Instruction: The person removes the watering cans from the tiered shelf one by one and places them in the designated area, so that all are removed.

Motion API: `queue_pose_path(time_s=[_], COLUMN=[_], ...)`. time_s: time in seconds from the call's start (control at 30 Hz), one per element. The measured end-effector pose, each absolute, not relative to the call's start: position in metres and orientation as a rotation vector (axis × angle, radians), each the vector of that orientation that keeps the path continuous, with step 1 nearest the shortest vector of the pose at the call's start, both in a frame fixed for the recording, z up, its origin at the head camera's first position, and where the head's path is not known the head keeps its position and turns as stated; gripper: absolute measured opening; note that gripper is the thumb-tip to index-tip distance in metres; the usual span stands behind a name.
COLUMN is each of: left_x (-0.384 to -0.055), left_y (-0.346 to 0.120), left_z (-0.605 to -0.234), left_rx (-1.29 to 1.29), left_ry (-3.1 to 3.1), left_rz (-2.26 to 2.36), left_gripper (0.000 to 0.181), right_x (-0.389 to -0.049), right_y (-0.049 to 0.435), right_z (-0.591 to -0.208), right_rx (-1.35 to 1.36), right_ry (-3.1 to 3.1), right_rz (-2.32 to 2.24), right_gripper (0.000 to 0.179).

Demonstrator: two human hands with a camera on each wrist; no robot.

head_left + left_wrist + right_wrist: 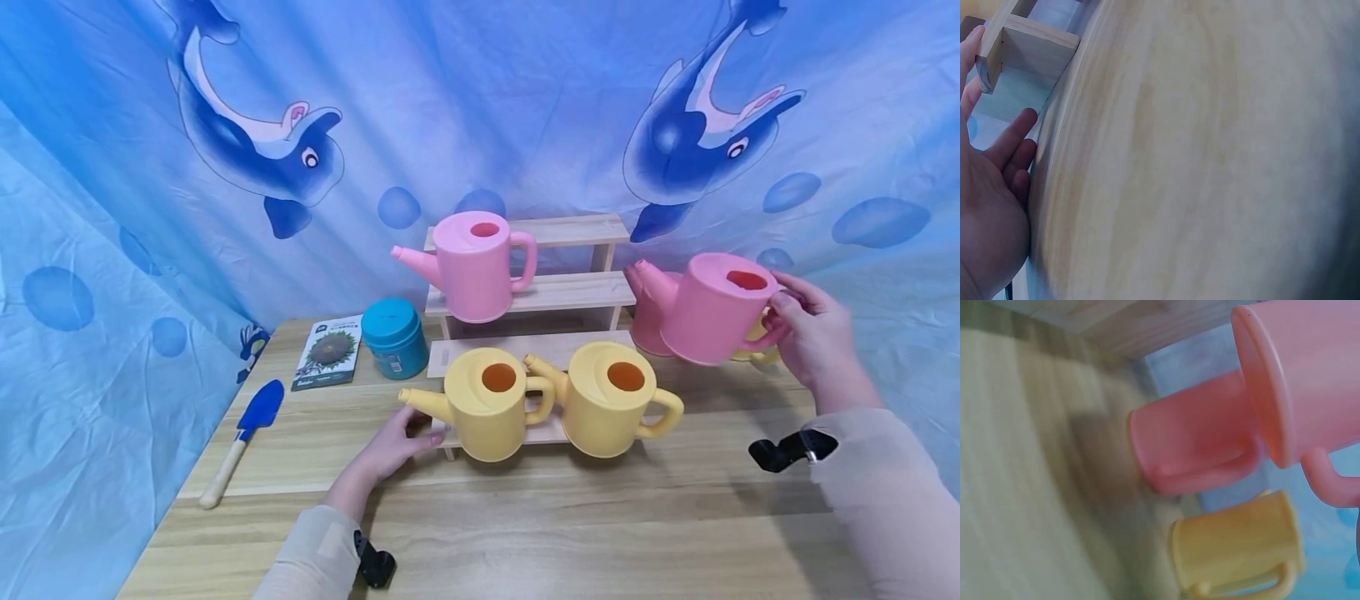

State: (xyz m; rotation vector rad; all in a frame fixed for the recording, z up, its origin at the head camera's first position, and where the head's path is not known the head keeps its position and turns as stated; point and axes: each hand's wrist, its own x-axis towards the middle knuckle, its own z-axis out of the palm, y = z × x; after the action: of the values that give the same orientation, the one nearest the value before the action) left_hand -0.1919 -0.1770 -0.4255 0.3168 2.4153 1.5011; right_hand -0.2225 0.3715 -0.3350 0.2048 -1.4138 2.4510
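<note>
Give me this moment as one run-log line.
right grip holds pink watering can aloft by handle | left grip touches left end of wooden shelf | on shelf: one pink can, two yellow cans

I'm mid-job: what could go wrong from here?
The right hand holds a pink watering can raised close to another pink can; it might knock that one over.

Two yellow cans crowd the lowest step of the wooden shelf, one's spout near the other's handle; bumping one could shift both.

The left hand is at that step's end; a push there might jolt the cans.
</note>
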Motion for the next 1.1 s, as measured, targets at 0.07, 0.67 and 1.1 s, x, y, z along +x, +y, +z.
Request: queue_pose_path(time_s=[0.07,0.67,1.1], left_x=[-0.192,-0.191,-0.19], left_y=[-0.177,-0.177,-0.176], left_z=[-0.425,-0.423,-0.421], left_rx=[0.313,0.308,0.322], left_ry=[2.415,2.411,2.421], left_rz=[1.499,1.505,1.494], left_gripper=[0.063,0.062,0.061], right_x=[-0.22,-0.215,-0.215], right_y=[0.373,0.372,0.369], right_z=[-0.343,-0.398,-0.421], right_rx=[0.165,-0.078,-0.061], right_ry=[-1.455,-1.849,-1.887], right_rz=[2.433,2.262,2.23], right_gripper=[0.035,0.033,0.037])
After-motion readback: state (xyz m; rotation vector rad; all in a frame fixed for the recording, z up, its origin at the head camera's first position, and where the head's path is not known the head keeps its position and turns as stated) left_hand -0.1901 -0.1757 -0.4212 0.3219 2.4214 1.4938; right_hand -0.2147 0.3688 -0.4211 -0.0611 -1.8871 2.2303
